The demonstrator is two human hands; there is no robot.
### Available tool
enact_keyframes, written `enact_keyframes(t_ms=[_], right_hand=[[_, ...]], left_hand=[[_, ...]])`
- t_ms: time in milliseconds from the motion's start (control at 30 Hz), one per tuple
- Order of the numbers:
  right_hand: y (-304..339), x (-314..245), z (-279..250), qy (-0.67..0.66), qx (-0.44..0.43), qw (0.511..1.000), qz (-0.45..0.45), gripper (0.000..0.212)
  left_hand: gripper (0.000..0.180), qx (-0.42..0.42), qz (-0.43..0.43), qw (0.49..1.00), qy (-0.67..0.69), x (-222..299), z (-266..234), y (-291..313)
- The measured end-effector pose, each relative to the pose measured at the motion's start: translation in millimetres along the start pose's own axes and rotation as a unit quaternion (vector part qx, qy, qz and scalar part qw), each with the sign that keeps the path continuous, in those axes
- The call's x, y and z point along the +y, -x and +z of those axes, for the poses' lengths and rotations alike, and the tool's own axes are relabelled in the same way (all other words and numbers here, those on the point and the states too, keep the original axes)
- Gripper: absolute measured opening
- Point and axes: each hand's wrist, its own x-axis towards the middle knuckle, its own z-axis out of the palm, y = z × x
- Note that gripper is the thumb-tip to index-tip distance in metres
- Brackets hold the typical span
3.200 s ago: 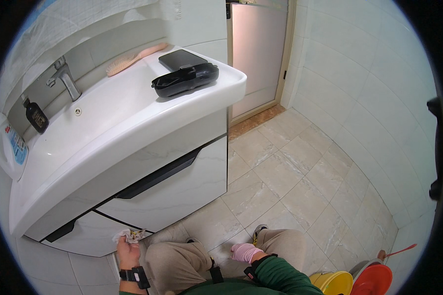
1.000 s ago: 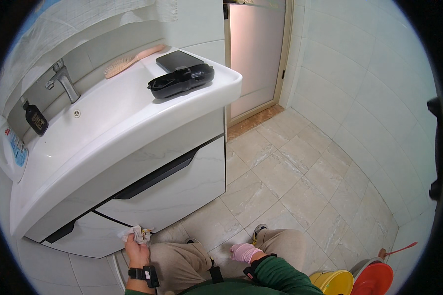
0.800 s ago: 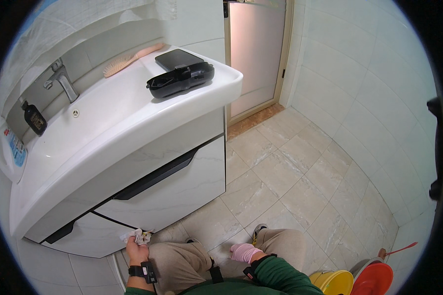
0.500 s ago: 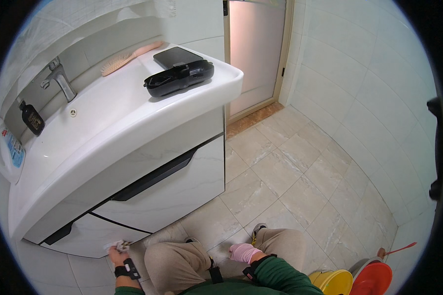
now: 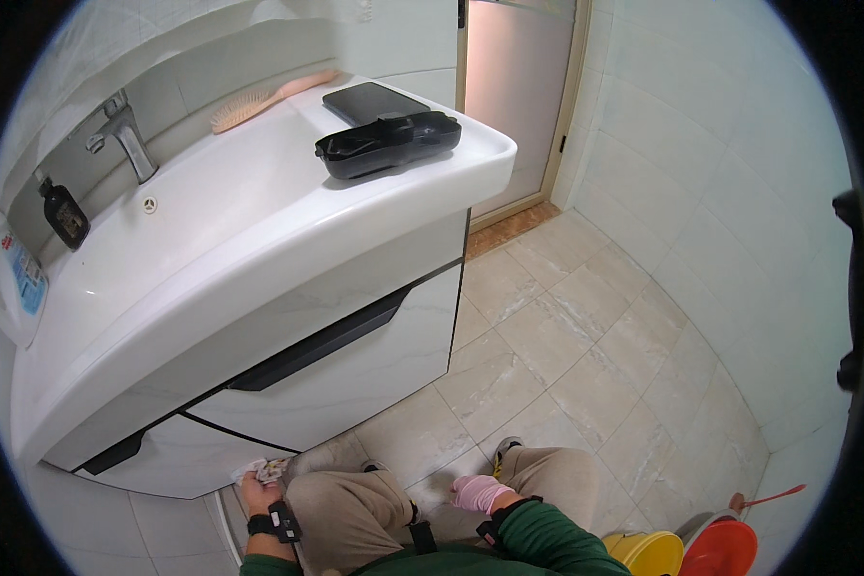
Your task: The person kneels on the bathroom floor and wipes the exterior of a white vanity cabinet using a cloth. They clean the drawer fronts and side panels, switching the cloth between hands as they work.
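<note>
My left hand (image 5: 259, 493) is closed on a crumpled, pale patterned cloth (image 5: 272, 469) at the lower edge of the white marbled vanity cabinet (image 5: 365, 370). A black band with a small device circles that wrist. My right hand (image 5: 482, 493), in a pink glove, is held between my knees with its fingers curled in. Whether anything is inside those fingers is hidden. Black handle strips (image 5: 322, 344) run along the cabinet's drawer and door above my left hand.
On the white basin (image 5: 211, 230) are a black open case (image 5: 389, 149), a dark flat tablet-like object (image 5: 370, 102), a hairbrush (image 5: 269, 101), a dark bottle (image 5: 64, 213) and a white jug (image 5: 14, 278). A yellow bucket (image 5: 648, 555) and a red basin (image 5: 720, 550) stand at lower right.
My left hand has moved right with the cloth, along the cabinet's bottom edge toward my knee. The view has shifted slightly; my right hand stays about where it was.
</note>
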Motion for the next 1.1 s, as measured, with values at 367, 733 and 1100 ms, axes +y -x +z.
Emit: enact_keyframes(t_ms=[367, 733, 1100], right_hand=[[0, -3, -3, 0.008, -0.005, 1.0, 0.003, 0.047], [5, -6, -4, 0.018, 0.004, 1.0, -0.011, 0.041], [-4, 10, 8, 0.003, 0.018, 1.0, 0.004, 0.04]], left_hand=[[0.014, 0.014, 0.293, 0.799, -0.525, 117, -76, 33], [0.011, 0.137, 0.237, 0.962, -0.004, 185, -130, -3], [0.017, -0.01, 0.302, 0.713, -0.633, 111, -32, 53]])
